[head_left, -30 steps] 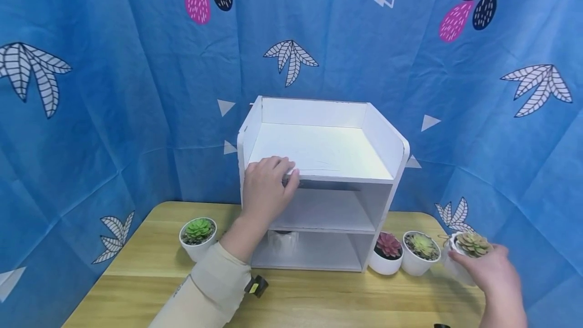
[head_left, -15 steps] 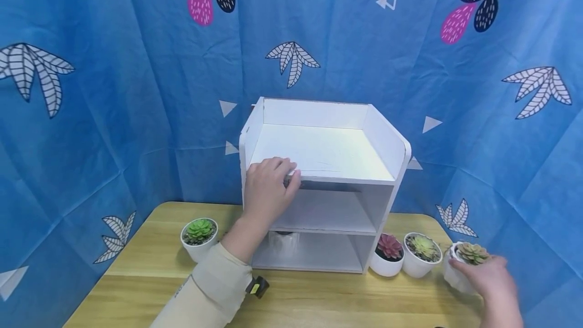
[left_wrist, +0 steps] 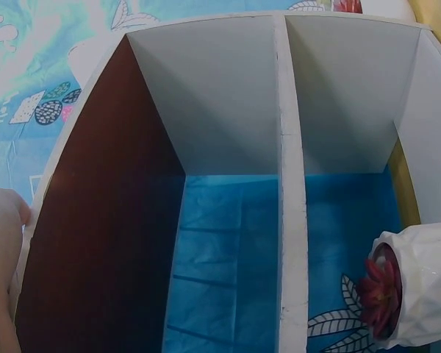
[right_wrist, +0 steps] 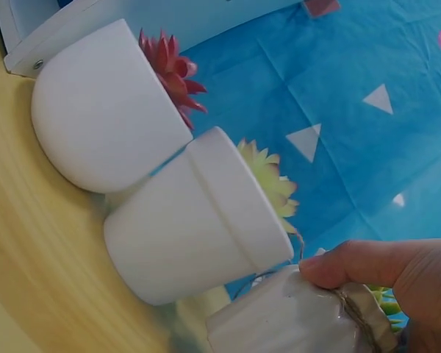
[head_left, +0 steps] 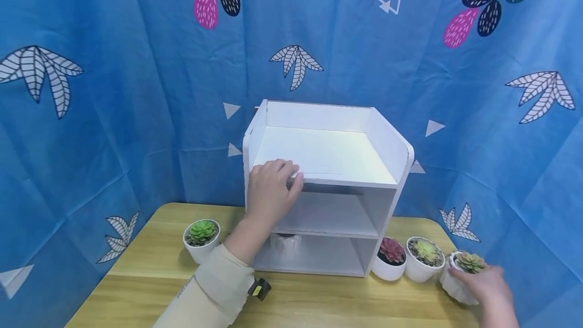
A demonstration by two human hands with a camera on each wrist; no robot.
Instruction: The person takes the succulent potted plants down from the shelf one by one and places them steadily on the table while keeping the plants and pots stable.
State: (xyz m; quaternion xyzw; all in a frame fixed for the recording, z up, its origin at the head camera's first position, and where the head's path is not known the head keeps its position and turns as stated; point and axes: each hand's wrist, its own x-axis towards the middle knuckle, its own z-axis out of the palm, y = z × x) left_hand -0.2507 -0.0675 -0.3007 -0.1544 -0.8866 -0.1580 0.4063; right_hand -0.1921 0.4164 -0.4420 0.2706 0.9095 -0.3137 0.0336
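My left hand [head_left: 273, 189] rests on the front left edge of the white shelf unit's [head_left: 325, 153] top board, fingers over it and thumb at the front. In the left wrist view that hand shows only at the left border. My right hand [head_left: 487, 287] pinches the rim of a white fluted pot [head_left: 457, 287] with a pale green succulent and twine around its neck. The thumb presses the near side of the rim in the right wrist view; the other fingers are mostly hidden. Beside it stands a white pot with a yellow-green succulent [head_left: 423, 267].
A red succulent pot [head_left: 388, 270] stands against the shelf's right side. Another white pot, with a green succulent [head_left: 200, 242], is on the wooden table [head_left: 136, 277] at left. Inside the lower compartment sits a white faceted pot [left_wrist: 430, 287] with a red succulent. Blue patterned cloth [head_left: 346, 59] hangs behind.
My right hand has brought the fluted pot nearer to the front of the table and lower, beside the yellow-green one. The left hand stays on the shelf. The head view has shifted slightly.
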